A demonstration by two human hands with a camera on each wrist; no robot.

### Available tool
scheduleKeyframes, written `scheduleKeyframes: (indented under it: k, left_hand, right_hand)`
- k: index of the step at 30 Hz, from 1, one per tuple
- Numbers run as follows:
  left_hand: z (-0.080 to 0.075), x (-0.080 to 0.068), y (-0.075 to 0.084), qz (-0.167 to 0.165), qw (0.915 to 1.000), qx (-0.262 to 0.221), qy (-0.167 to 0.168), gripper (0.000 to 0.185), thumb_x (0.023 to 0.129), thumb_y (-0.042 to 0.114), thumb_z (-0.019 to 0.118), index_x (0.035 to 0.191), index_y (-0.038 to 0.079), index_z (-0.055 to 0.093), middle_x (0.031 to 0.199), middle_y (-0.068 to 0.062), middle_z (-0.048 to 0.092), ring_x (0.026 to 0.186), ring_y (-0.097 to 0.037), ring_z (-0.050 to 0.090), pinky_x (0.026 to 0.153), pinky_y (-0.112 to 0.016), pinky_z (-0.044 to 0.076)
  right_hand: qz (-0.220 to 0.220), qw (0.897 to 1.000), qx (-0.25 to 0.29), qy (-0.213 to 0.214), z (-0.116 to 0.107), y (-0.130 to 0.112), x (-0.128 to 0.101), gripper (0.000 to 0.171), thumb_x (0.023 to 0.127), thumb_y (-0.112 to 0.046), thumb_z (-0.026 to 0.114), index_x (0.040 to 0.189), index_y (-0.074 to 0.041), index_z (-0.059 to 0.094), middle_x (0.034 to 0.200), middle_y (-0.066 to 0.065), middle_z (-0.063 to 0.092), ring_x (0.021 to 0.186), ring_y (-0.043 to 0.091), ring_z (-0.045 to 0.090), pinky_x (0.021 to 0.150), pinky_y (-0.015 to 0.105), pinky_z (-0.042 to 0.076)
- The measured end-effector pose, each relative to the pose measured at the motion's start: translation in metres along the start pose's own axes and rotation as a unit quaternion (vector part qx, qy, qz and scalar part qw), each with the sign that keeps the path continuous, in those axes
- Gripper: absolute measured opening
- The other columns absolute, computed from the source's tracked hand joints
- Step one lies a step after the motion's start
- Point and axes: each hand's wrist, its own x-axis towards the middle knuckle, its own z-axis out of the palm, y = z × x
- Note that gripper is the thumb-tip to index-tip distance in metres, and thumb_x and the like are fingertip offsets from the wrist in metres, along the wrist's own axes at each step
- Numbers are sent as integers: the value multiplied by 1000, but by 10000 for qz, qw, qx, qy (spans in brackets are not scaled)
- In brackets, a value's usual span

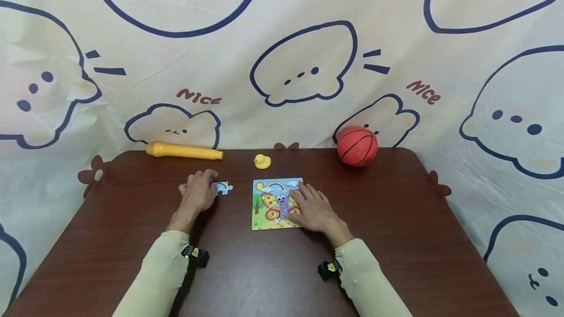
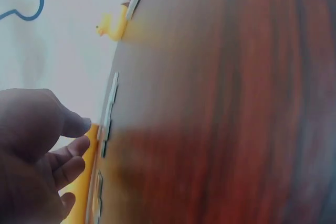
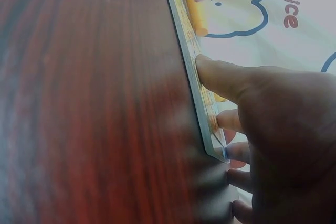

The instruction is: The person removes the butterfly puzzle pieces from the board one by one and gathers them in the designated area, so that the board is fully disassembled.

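While I sit at the big brown table (image 1: pixel 396 238), a cloth (image 1: pixel 282 38) with round cartoon faces hangs behind it. On the cloth I can read the word "Nice" two times, in dark red letters.

At the back of the table sits an orange ball (image 1: pixel 357 146). Far to its left lies a long yellow toy (image 1: pixel 183 150) shaped like a tube. Between them stands a little yellow duck (image 1: pixel 262 161).

In the middle lies my puzzle board (image 1: pixel 269 204) with a butterfly and a rainbow on it. My right hand (image 1: pixel 314 208) lies flat on the right side of the board, fingers (image 3: pixel 220 77) straight and pressing down, gripping nothing.

My left hand (image 1: pixel 198 193) rests on the table just left of the board. Its fingers are a bit bent, and the tips touch a small blue puzzle piece (image 1: pixel 223 188). I do not think they pinch it yet. The piece lies near the top left corner of the board.

To do this well, I think I should keep the board pressed so it cannot slide. Then I should pinch the piece gently by its edges, turn it to match the picture, and push it in flat.
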Motion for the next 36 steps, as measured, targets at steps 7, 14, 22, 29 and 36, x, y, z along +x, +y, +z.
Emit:
scheduleKeyframes:
  k: [7,14,22,29,36]
  left_hand:
    - [10,-3,18,581,9974,-377,177,30,97,16,52,124,5,52,114,-19,57,107,-36,50,91,-51,40]
    - [24,-9,45,388,9966,-732,-15,34,96,23,57,127,9,52,117,-15,58,108,-30,51,92,-49,43]
    - [37,-11,67,629,9945,-822,-127,30,96,23,56,123,9,55,108,-11,60,103,-28,52,89,-45,43]
    - [46,-13,78,749,9936,-812,-239,31,96,24,56,124,9,57,104,-9,60,97,-25,52,84,-43,43]
    - [52,-14,91,651,9943,-750,-386,33,95,29,58,123,14,57,114,-10,60,111,-28,51,93,-52,34]
  right_hand:
    - [12,10000,72,-28,-2,-1,0,75,90,-59,55,151,-23,33,162,8,16,150,33,13,117,58,15]
    - [91,9997,214,-7,-2,0,-1,76,89,-58,56,151,-21,33,163,10,14,150,34,13,117,58,15]
    - [207,9987,474,18,-3,2,-3,77,89,-56,57,153,-22,30,163,11,12,149,31,15,117,56,16]
    - [502,9969,609,35,-5,9,-3,80,88,-59,58,153,-21,29,162,11,16,149,30,15,116,57,18]
    - [554,9970,535,-12,-7,13,-4,81,88,-58,57,153,-19,28,162,11,16,150,30,14,115,58,17]
